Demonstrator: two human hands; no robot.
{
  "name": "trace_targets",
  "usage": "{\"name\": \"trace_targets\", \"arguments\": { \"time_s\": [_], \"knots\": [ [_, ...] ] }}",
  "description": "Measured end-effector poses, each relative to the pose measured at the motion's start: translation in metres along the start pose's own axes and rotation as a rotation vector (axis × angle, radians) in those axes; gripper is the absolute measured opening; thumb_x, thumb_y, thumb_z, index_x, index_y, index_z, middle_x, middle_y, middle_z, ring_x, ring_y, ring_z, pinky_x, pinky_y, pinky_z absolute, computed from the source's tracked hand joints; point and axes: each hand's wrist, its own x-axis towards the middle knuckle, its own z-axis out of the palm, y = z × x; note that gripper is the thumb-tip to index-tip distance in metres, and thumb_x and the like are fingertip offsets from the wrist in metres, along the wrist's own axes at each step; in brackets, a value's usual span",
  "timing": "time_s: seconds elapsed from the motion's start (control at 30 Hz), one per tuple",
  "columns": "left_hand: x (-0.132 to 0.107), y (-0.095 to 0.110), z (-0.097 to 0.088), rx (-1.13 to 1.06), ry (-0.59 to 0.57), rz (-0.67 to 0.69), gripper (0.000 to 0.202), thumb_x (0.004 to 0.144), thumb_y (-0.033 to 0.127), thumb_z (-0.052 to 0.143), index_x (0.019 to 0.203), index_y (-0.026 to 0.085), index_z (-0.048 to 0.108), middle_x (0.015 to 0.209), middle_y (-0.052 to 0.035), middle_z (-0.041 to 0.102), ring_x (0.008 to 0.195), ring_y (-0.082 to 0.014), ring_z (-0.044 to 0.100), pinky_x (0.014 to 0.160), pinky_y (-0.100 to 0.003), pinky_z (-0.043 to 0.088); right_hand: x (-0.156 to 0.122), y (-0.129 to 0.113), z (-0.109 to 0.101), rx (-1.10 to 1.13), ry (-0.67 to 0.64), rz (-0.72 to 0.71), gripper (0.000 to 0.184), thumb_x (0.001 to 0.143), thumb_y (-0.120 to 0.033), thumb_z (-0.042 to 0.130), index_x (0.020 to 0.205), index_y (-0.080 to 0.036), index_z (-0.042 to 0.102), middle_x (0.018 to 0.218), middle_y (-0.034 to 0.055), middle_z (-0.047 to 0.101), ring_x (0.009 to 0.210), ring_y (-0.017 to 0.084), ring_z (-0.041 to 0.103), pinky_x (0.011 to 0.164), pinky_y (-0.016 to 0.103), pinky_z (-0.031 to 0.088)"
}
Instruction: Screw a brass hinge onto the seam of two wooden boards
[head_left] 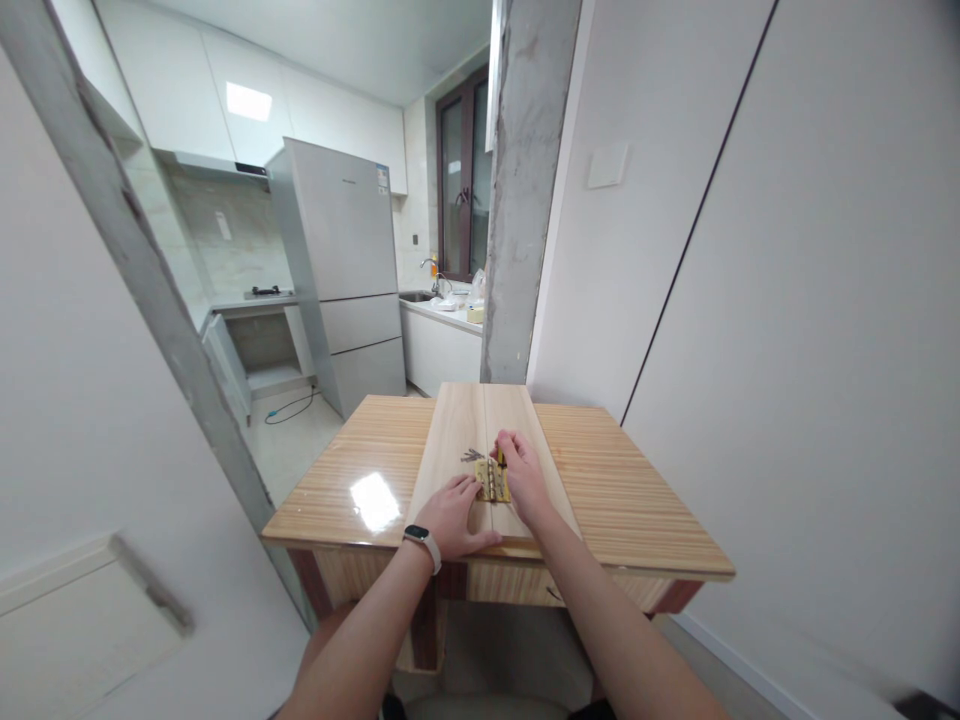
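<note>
Two pale wooden boards [459, 420] lie side by side on the table, with a thin seam between them. A brass hinge [493, 482] lies flat across that seam. My left hand [450, 512] rests open on the left board, its fingertips touching the hinge's left leaf and its thumb spread near the boards' front edge. Pinched in my right hand [521, 470] is a small screwdriver [502, 456] with a yellow and black handle, held upright over the right leaf. My fingers hide part of it. Several dark screws [472, 455] lie loose just behind the hinge.
The boards lie on a wood-grain table [337, 470] with a drawer at its front. A wall [750, 350] stands close on the right. Beyond the table are a grey refrigerator [341, 240], a sink counter [442, 340] and a cable [296, 410] on the floor.
</note>
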Motion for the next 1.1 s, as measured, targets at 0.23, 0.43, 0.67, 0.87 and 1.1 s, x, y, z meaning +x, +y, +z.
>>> {"name": "trace_targets", "arguments": {
  "time_s": [0.23,0.43,0.67,0.87,1.1],
  "knots": [
    [-0.0003,-0.0009,0.0006,-0.017,0.0,-0.005,0.087,0.073,0.076,0.068,0.138,0.022,0.052,0.143,-0.0131,0.056,0.137,-0.035,0.045,0.118,-0.051,0.036,0.0023,-0.0016,0.001,-0.026,0.002,-0.018,0.052,0.093,-0.068,0.044,0.077,-0.023,0.064,0.07,0.0009,0.062,0.066,0.018,0.056,0.063,0.03,0.043],
    [-0.0008,-0.0014,0.0012,-0.012,-0.008,-0.008,0.088,0.073,0.076,0.067,0.139,0.02,0.052,0.144,-0.0132,0.055,0.138,-0.0344,0.044,0.118,-0.05,0.035,0.0005,-0.0032,0.003,-0.035,-0.028,-0.017,0.048,0.094,-0.066,0.044,0.074,-0.025,0.056,0.066,-0.002,0.055,0.064,0.017,0.05,0.064,0.031,0.041],
    [-0.0005,-0.0005,0.0008,-0.012,-0.002,0.0,0.087,0.073,0.074,0.069,0.139,0.02,0.051,0.143,-0.0134,0.056,0.138,-0.0338,0.045,0.119,-0.049,0.035,-0.003,-0.0012,0.0031,0.011,-0.039,-0.01,0.039,0.09,-0.062,0.058,0.08,-0.025,0.054,0.069,-0.0037,0.055,0.065,0.015,0.051,0.065,0.029,0.043],
    [-0.0005,-0.0011,0.0017,-0.004,0.002,-0.001,0.089,0.073,0.076,0.068,0.14,0.021,0.05,0.143,-0.0133,0.055,0.138,-0.0343,0.045,0.118,-0.049,0.036,-0.0013,-0.0001,0.0011,0.037,-0.038,0.025,0.043,0.087,-0.066,0.06,0.079,-0.024,0.056,0.069,-0.0021,0.059,0.06,0.015,0.053,0.059,0.029,0.042],
    [-0.0002,-0.002,0.0022,-0.004,-0.005,-0.004,0.089,0.073,0.077,0.067,0.14,0.021,0.051,0.143,-0.0133,0.056,0.137,-0.0343,0.045,0.118,-0.05,0.036,0.0001,-0.0046,-0.0007,-0.05,-0.059,-0.037,0.038,0.092,-0.055,0.049,0.075,-0.024,0.061,0.07,-0.0007,0.059,0.068,0.018,0.054,0.064,0.03,0.042]
  ]
}}
